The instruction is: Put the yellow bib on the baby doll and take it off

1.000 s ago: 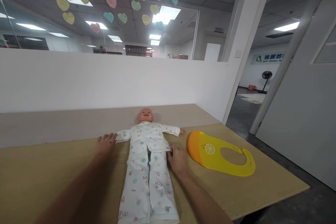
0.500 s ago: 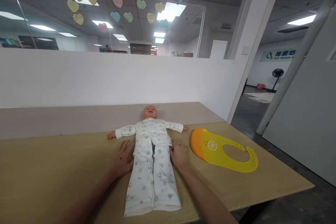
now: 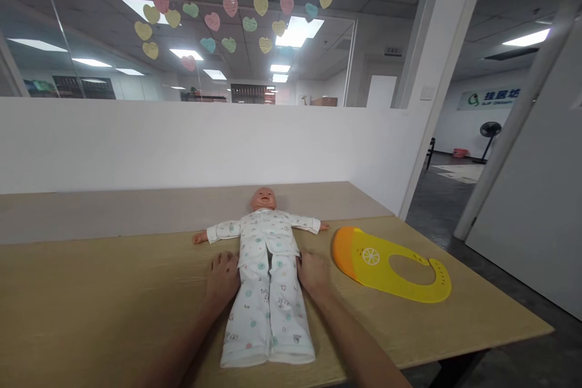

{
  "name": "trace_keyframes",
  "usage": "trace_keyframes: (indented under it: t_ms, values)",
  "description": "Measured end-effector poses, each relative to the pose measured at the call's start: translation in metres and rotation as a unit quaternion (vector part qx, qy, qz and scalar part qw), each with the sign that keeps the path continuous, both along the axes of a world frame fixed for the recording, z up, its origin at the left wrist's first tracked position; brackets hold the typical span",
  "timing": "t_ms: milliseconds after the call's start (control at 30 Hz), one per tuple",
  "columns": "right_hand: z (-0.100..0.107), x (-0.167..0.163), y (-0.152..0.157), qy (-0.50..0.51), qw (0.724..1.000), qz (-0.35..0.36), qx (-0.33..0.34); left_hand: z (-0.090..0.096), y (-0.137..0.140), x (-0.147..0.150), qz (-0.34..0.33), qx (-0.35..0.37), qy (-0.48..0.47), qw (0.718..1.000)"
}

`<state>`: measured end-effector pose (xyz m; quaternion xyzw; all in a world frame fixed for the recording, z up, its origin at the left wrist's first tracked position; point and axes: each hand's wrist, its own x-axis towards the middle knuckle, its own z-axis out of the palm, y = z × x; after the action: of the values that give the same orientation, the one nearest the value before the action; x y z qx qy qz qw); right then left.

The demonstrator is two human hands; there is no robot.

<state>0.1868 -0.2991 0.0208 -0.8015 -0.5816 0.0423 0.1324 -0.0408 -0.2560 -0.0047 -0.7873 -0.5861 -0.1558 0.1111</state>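
Note:
A baby doll (image 3: 264, 199) lies on its back with its arms spread, dressed in a white printed pyjama top (image 3: 268, 233) and matching trousers (image 3: 285, 309). At the doll's left-side hip in the picture, my left hand (image 3: 222, 279) has its fingers curled in against the edge of the trousers; its fingertips are partly hidden. On the opposite hip, my right hand (image 3: 313, 273) pinches the trousers near the waist, just under the top's hem. The trouser legs lie flat toward me, and no feet show at their ends.
Right of the doll, a yellow silicone bib (image 3: 386, 264) with an orange pocket lies on the wooden table (image 3: 100, 297). Behind the table stands a white half wall (image 3: 182, 142) with glass above. A doorway with a standing fan (image 3: 491, 129) is at the right.
My left hand has drawn in to the trousers, its fingers curling from a spread pose. My right hand keeps its hold at the hip. The view has shifted slightly.

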Motion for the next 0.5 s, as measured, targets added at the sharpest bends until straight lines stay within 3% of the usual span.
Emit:
trace_keyframes:
  t_ms: [333, 500]
  values:
    - [-0.0030, 0.0031, 0.0018, -0.011, 1.000, 0.006, -0.003, 0.0099, -0.0052, -0.0039, -0.003, 0.009, 0.012, 1.000]
    - [-0.0033, 0.0026, 0.0025, -0.010, 1.000, 0.010, 0.001, 0.0048, -0.0024, -0.0041, 0.049, -0.020, -0.012, 0.999]
